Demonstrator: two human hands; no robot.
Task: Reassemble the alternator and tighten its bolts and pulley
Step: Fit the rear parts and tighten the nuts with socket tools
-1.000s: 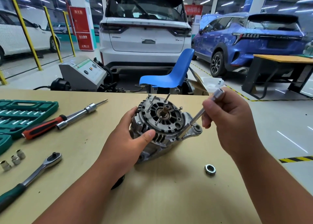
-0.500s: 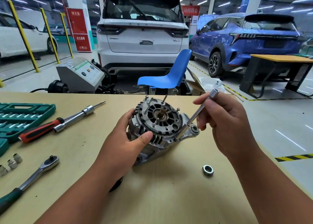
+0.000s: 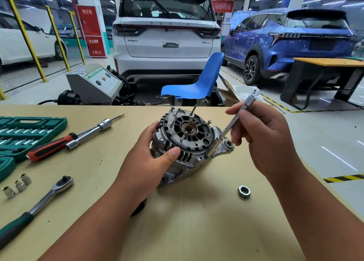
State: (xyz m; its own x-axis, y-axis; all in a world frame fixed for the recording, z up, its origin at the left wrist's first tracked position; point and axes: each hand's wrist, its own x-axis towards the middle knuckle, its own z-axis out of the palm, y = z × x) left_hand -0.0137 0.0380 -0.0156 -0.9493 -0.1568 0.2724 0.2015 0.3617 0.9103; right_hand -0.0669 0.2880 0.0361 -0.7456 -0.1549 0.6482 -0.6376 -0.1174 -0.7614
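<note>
Nearest on the tan surface, a loose hex nut lies to the right, apart from everything else. A dark round part shows just under the left forearm, mostly hidden. To the left lies a ratchet wrench with a green grip, and beside its head three small silver sockets stand in a cluster.

In the middle, the alternator rests tilted on the surface, its open face turned up and away, with its shaft in the centre and several long bolts sticking out of the housing. The left hand grips its left rim, thumb pressed on the front fins and fingers curled round the back. The right hand pinches a slim chrome extension bar between thumb and fingers; the bar slants down to the housing's lower right edge, just beside the mounting ear.

Further left, a red and black screwdriver lies touching a chrome rod. At the left edge sits an open green tool case, with rows of silver bits in its slots.

Beyond the surface stand a blue chair, a grey machine, a white car and a blue car.
</note>
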